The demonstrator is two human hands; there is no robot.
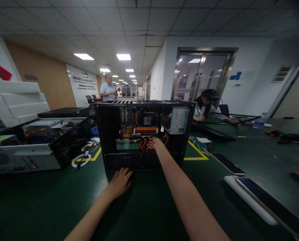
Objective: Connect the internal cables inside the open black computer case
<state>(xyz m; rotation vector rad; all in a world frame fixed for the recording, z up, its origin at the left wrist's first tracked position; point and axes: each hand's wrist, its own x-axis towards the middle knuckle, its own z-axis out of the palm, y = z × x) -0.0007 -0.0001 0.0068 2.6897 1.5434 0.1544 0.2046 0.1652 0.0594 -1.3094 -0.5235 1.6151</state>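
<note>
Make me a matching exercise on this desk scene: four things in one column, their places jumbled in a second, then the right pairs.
Things
1. Left hand
2. Right hand
3. Power supply
4. White cable coil

Places
A. On the table, by yellow tape
B. At the coloured wires inside the open case
C. On the table at the case's lower front edge
D. In the case's upper corner, on the right of the picture

Right pairs: 1-C, 2-B, 3-D, 4-A
</note>
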